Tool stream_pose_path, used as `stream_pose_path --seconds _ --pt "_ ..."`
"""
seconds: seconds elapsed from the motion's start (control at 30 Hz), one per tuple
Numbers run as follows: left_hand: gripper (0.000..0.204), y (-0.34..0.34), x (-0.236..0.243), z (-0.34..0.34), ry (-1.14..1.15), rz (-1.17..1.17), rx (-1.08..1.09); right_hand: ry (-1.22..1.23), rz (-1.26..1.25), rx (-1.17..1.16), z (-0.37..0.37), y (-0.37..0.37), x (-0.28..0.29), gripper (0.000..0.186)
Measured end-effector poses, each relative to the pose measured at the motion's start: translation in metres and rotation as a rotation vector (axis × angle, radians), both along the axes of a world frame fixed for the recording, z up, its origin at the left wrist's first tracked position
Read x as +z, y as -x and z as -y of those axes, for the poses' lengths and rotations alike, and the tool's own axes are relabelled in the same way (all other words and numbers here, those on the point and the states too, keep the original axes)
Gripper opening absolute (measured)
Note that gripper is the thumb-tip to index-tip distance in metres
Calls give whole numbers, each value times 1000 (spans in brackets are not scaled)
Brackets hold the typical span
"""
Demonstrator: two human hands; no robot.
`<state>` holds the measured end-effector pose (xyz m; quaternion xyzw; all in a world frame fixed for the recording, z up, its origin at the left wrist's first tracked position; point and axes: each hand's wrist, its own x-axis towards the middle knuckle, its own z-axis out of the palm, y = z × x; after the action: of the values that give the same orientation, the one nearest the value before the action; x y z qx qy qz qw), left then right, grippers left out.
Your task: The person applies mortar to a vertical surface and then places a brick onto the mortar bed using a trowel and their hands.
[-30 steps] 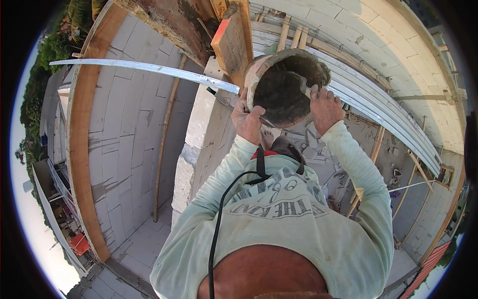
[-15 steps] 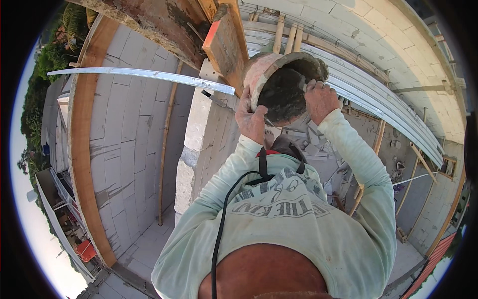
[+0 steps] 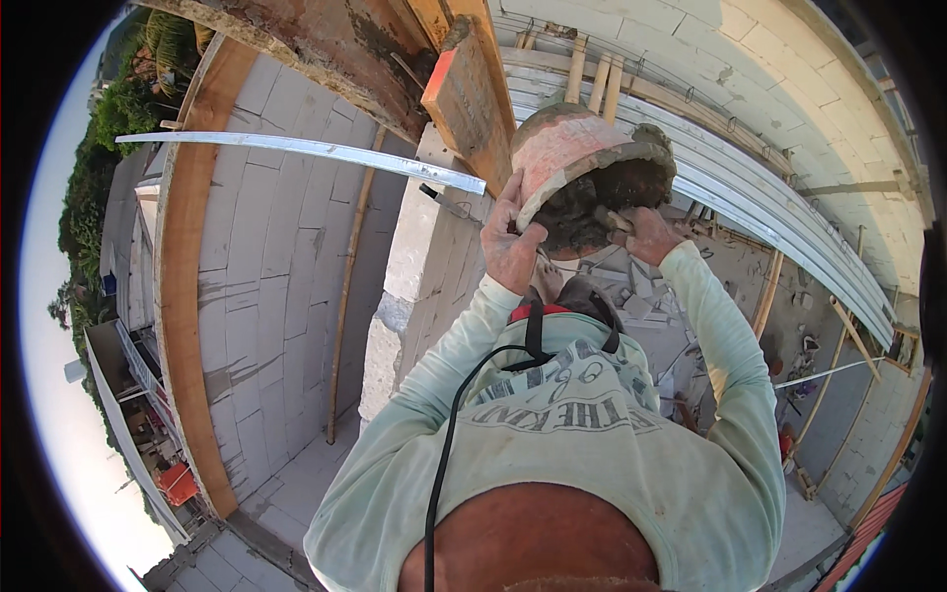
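Observation:
A mortar-caked bucket (image 3: pixel 564 150) is tipped over in front of me, its mouth facing toward me and down. My left hand (image 3: pixel 510 245) is closed on its left rim, thumb on the near side. Inside lies wet grey mortar (image 3: pixel 572 219). At the right of the mouth, my right hand (image 3: pixel 651 237) is closed round the short handle of a trowel (image 3: pixel 619 223); its blade is hidden in the bucket. Just left of my left hand, a black-handled tool (image 3: pixel 431 192) lies by the top of the pale block wall (image 3: pixel 406 264).
Stained wooden boards (image 3: pixel 464 94) stand upright close to the bucket's left. A metal channel (image 3: pixel 306 145) juts across to the left. Long metal profiles (image 3: pixel 760 222) run along the right. Far below, broken block pieces (image 3: pixel 641 296) litter the floor.
The bucket has tipped further, showing more of its outer side. My right hand has moved lower at the mouth, and the trowel's handle now shows in it. My left hand keeps its hold.

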<state>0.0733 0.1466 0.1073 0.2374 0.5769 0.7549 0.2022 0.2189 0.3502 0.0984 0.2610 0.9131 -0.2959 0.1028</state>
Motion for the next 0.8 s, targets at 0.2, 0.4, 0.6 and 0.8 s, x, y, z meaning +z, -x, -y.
stream_pose_path --seconds 0.2,0.4,0.6,0.8 --pt "16 -3 9 -3 -32 222 30 745 -112 -162 20 6 13 23" --pt "15 8 -19 -5 -41 530 173 764 -109 -212 15 -12 60 22" --pt "22 12 -26 3 29 599 257 628 -90 -185 -8 -9 153 25" --pt "55 6 -25 11 96 689 189 101 -385 -45 -19 71 215 27"
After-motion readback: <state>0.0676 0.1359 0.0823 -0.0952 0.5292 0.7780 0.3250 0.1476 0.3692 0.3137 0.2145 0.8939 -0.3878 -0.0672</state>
